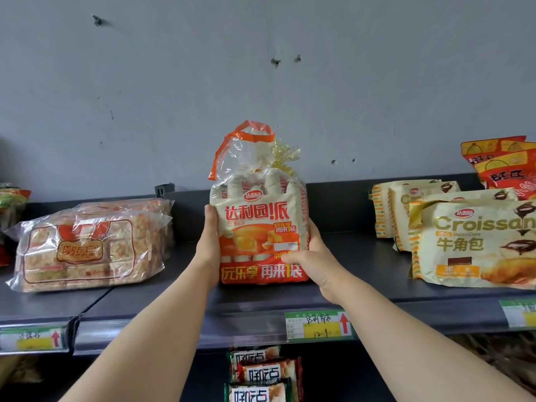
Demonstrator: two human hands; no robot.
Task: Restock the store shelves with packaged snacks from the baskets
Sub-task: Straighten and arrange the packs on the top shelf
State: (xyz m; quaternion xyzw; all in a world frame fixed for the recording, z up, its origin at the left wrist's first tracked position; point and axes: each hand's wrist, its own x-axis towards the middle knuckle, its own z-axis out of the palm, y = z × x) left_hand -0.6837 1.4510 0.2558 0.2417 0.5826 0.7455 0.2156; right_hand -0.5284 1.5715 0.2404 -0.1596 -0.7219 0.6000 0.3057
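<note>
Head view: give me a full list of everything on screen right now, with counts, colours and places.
pie bag: one, orange and cream with a clear top, upright mid-shelf
cracker packs: at least two, clear wrap over tan, shelf left
croissant bags: at least three, cream and gold, shelf right, one behind another
red-orange bags: count unclear, far right rear
lower packs: at least three, red and green edged, below the shelf, centre
price tags: three, green and yellow, shelf front edge
shelf: one, dark grey, across the view
wall: grey, behind
left hand: holds the bag's left side
right hand: holds the bag's right side, thumb across the front
</note>
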